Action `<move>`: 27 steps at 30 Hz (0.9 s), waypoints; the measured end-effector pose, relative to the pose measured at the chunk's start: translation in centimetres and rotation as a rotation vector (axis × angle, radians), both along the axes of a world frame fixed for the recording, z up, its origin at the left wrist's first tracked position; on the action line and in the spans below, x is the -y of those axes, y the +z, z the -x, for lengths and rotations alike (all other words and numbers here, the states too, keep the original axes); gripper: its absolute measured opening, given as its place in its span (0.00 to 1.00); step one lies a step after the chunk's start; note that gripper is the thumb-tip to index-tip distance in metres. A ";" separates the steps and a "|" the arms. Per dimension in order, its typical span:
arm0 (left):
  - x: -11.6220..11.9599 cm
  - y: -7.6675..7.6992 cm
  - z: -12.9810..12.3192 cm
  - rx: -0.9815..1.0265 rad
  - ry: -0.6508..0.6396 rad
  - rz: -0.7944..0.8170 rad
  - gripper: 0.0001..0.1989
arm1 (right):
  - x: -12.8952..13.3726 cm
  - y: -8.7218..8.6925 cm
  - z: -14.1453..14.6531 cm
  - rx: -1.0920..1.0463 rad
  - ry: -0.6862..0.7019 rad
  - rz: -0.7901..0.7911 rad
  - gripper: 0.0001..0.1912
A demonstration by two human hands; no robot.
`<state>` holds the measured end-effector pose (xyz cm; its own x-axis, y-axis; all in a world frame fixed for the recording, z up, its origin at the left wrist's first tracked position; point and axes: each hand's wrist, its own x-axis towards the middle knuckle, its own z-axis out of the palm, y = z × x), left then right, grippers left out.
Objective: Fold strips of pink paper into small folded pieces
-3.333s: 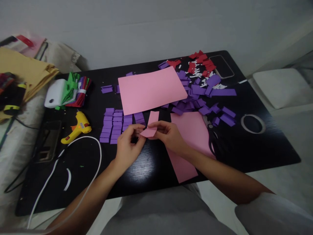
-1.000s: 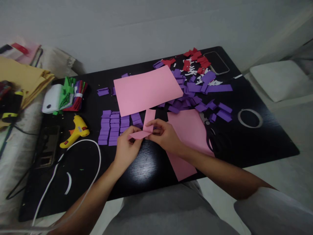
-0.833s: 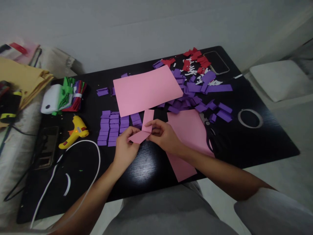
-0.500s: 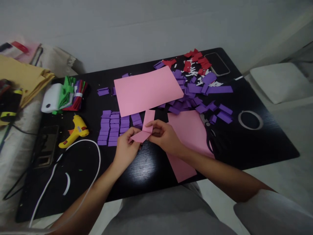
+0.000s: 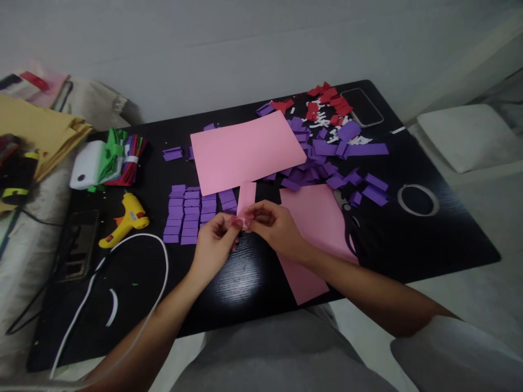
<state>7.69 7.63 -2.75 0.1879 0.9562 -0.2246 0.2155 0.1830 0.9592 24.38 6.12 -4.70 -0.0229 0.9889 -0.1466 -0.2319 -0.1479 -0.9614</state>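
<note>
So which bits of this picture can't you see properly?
Head view: near end of the pink strip, hidden by the left hand and right hand.
Head view: whatever is under the big pink sheet, which covers it.
Head view: handles of the scissors, blurry black against the black table.
Head view: any words on the yellow glue gun, too small.
Head view: rest of the tan paper, cut off by the left edge.

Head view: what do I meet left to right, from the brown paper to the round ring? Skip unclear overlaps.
Brown paper → yellow glue gun → left hand → held pink strip → right hand → scissors → round ring.
</note>
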 end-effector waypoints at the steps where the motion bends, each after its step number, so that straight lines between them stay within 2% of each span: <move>1: 0.0 0.0 0.0 -0.007 -0.003 0.004 0.12 | 0.0 0.0 0.0 -0.004 0.000 0.005 0.13; 5: 0.0 -0.1 0.2 -0.033 -0.021 0.007 0.12 | 0.1 0.0 0.0 -0.006 0.004 0.000 0.14; 9: 0.3 -0.4 0.2 -0.056 -0.013 -0.004 0.10 | 0.3 0.4 0.1 0.111 0.005 -0.062 0.11; 15: 0.9 -0.6 0.1 -0.190 -0.044 -0.160 0.12 | 0.6 1.1 0.1 0.426 -0.103 -0.204 0.04; 20: 1.1 -0.5 -0.1 -0.263 -0.051 -0.239 0.12 | 0.7 0.9 0.0 0.450 -0.123 -0.274 0.01; 27: 1.0 -0.4 -0.1 -0.184 -0.034 -0.106 0.14 | 0.8 1.2 -0.1 0.419 -0.098 -0.206 0.04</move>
